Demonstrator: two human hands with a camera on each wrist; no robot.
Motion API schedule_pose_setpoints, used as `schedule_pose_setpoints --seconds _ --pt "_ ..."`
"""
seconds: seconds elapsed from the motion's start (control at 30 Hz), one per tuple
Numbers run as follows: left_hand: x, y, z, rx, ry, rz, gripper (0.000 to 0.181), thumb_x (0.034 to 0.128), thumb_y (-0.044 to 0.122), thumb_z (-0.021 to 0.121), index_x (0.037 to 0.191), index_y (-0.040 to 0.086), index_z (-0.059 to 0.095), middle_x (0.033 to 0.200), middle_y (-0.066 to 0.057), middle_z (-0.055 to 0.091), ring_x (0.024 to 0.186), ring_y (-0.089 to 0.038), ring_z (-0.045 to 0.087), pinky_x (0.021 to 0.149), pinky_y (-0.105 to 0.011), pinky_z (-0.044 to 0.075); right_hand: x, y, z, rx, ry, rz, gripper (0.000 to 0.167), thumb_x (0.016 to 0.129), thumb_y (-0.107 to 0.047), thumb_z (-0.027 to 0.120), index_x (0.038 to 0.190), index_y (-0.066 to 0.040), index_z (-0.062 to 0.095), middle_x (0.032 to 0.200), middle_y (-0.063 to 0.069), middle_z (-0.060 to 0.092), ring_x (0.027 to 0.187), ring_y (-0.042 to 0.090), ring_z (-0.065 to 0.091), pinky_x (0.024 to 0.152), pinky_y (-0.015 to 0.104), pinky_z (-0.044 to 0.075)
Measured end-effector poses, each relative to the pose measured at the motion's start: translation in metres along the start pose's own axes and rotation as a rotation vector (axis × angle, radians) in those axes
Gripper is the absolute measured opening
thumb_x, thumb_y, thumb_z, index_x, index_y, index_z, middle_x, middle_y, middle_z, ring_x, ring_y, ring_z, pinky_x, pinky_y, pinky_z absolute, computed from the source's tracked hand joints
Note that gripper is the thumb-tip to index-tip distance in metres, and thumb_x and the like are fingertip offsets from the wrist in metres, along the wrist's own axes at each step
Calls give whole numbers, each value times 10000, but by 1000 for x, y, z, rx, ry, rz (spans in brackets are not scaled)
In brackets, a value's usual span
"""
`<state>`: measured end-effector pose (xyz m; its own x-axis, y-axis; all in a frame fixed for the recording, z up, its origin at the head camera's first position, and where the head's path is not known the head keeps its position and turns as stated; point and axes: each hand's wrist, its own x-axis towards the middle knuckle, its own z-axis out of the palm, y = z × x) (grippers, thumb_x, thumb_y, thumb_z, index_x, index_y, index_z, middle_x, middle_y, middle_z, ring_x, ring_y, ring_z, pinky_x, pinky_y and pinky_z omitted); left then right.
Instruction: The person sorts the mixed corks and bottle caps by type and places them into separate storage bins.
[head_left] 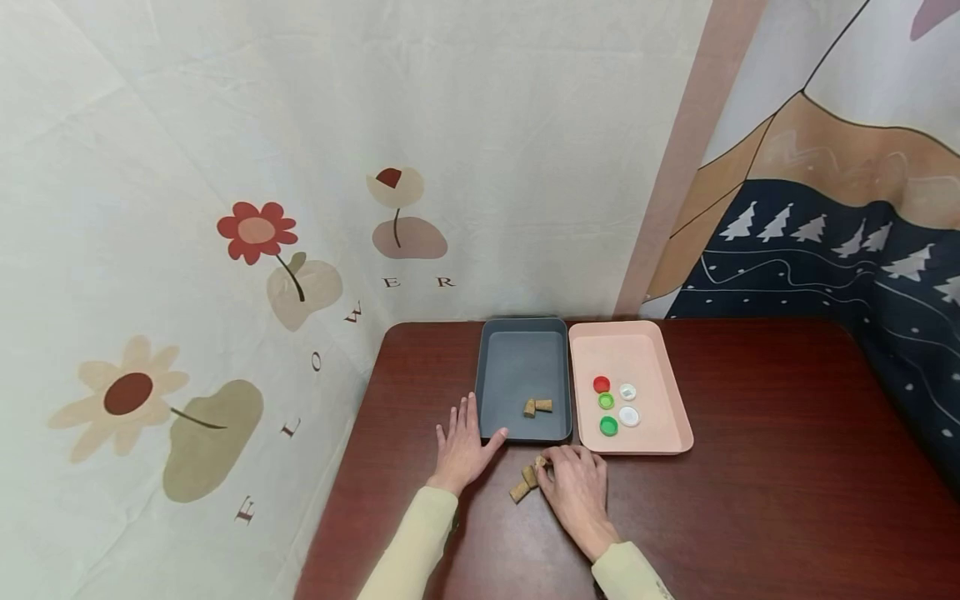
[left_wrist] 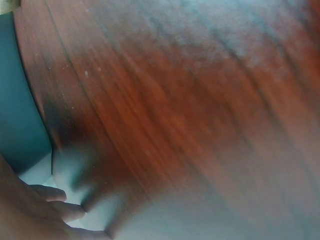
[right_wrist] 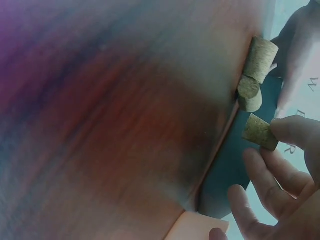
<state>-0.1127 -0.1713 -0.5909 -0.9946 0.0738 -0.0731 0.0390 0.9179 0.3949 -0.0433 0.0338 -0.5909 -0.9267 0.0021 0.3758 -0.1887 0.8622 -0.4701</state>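
Between thumb and fingertips my right hand [head_left: 576, 492] pinches a cork [right_wrist: 260, 132], close to the near edge of the grey tray [head_left: 523, 358]. Two more corks [head_left: 524, 482] lie on the table beside that hand, one touching the other. Inside the grey tray, near its front, sit two corks [head_left: 537, 407]. My left hand [head_left: 460, 452] has its fingers spread at the tray's near left corner, with the thumb along the front edge. In the left wrist view, only some fingers [left_wrist: 57, 207] and part of the tray show.
A pink tray [head_left: 660, 367] stands right of the grey one, holding several bottle caps [head_left: 608, 426] in red, green and white. Both trays sit toward the back of the dark red-brown table [head_left: 780, 433]. Printed curtains [head_left: 525, 167] hang behind and to the left.
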Motion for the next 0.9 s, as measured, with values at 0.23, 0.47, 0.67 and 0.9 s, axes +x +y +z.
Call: schedule_pose_setpoints --seconds 0.23,0.47,0.67,0.9 --pt "2 -1 1 -5 -1 -4 1023 970 728 475 1671 85 101 1704 -185 190 1556 -415 192 1173 -720 144 3 -2 -6 14 27 -8 179 768 -198 903 862 -157 757 875 1 739 990 331 662 909 630 462" --pt "2 -1 2 -4 -12 -9 1029 967 741 465 1674 95 88 1709 -177 177 1560 -408 180 1178 -714 136 4 -4 -13 34 35 -13 171 773 -203 892 874 -174 757 853 -24 727 1013 326 657 937 617 441" --pt "2 -2 4 -1 -10 -7 1028 968 738 468 1672 86 98 1705 -185 189 1558 -411 189 1174 -716 146 5 -5 -19 47 70 -36 164 771 -194 883 865 -180 748 829 -31 714 1006 325 662 940 614 437" --pt "3 -1 4 -5 -11 -8 1025 968 732 474 1673 93 91 1706 -180 186 1559 -410 184 1176 -718 138 11 0 -24 78 145 -63 204 751 -193 914 887 -143 769 835 6 737 991 329 662 924 625 452"
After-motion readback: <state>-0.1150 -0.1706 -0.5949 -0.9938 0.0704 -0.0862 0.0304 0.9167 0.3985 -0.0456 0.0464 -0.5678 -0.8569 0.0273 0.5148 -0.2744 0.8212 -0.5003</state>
